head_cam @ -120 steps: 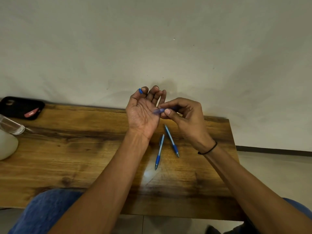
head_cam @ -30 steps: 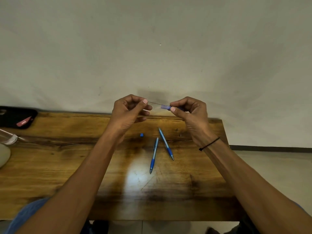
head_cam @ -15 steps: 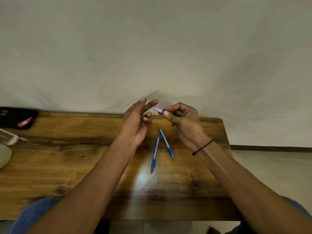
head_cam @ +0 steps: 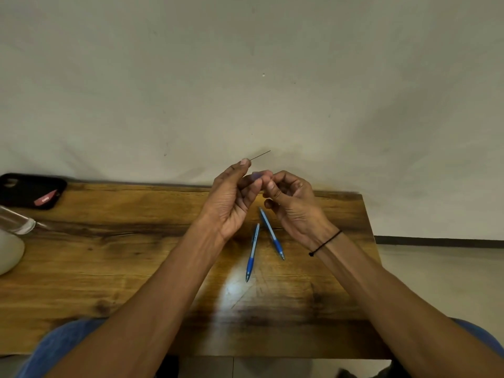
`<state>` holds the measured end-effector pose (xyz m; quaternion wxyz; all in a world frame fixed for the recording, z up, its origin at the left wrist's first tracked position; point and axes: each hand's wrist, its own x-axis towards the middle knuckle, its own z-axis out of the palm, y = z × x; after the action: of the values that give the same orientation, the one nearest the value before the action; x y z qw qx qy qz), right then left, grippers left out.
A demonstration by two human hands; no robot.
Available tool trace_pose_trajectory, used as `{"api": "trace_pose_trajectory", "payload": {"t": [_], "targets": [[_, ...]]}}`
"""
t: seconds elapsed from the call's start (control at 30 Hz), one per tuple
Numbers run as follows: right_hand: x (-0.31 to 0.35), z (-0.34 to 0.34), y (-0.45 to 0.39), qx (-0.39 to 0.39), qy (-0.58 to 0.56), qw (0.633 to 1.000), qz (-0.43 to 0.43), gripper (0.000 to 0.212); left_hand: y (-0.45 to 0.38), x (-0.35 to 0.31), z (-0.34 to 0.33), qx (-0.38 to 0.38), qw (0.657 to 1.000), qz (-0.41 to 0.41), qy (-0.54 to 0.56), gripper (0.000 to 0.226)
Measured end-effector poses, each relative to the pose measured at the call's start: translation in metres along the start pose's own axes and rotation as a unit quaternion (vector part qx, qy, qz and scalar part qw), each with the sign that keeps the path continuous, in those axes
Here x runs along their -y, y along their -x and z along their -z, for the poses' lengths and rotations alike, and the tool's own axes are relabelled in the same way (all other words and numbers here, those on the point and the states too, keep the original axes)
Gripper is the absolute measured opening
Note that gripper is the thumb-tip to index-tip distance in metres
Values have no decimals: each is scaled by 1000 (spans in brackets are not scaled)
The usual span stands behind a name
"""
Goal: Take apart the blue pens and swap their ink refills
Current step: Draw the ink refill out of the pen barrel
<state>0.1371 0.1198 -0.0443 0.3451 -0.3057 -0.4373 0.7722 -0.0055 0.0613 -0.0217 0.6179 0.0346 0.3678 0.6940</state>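
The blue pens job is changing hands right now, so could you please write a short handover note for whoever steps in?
Left hand: raised over the table, pinching a thin refill that sticks out past the thumb.
Right hand: fingers curled at the left fingertips; what it holds is hidden.
Two blue pens lie whole on the wooden table, beneath the hands.
Done: one refill is out.
Left: open the two pens on the table, swap refills, reassemble.

Plain indoor room, likely home or office: wooden worktop [head_cam: 109,257] sitting against bare wall [head_cam: 245,77], phone [head_cam: 30,190] lying far left.
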Motion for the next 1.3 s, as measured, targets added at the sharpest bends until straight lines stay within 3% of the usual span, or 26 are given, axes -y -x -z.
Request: {"api": "trace_pose_trajectory", "payload": {"t": [0.1, 0.23, 0.33, 0.4, 0.53, 0.77, 0.93, 1.13, 1.2, 1.3], "targets": [[1, 2, 0, 9, 114, 992, 49, 13, 0, -5, -1, -3, 1000, -11, 2, 4], [3, 1, -5, -12, 311, 940, 143, 17, 0, -8, 0, 4, 1000, -21, -3, 5], [3, -2, -3, -29, 325, 931, 163, 11, 0, -5, -1, 19, 999, -30, -30, 8], [3, -2, -2, -51, 316, 933, 164, 6, -2, -4, -2, 0, 993, -64, -104, 6], [6, -4, -1, -80, 320, 931, 158, 9, -8, 6, 2, -136, 944, -169, -248, 9], [-11, -32, 14, -61, 330, 930, 150, 10, -13, 30, 5, -271, 940, -166, -127, 8], [-15, -38, 18, -42, 296, 947, 121, 8, -15, 29, 8, -278, 947, -150, -59, 12], [-15, -31, 13, -23, 287, 950, 119, 9, -19, 20, 13, -280, 943, -155, -88, 8], [-20, -24, 9, -38, 347, 929, 120, 9, -19, 16, 15, -280, 944, -150, -88, 9], [-31, -12, 2, -29, 475, 870, 131, 12, -19, 5, 18, -278, 944, -163, -71, 7]]}}
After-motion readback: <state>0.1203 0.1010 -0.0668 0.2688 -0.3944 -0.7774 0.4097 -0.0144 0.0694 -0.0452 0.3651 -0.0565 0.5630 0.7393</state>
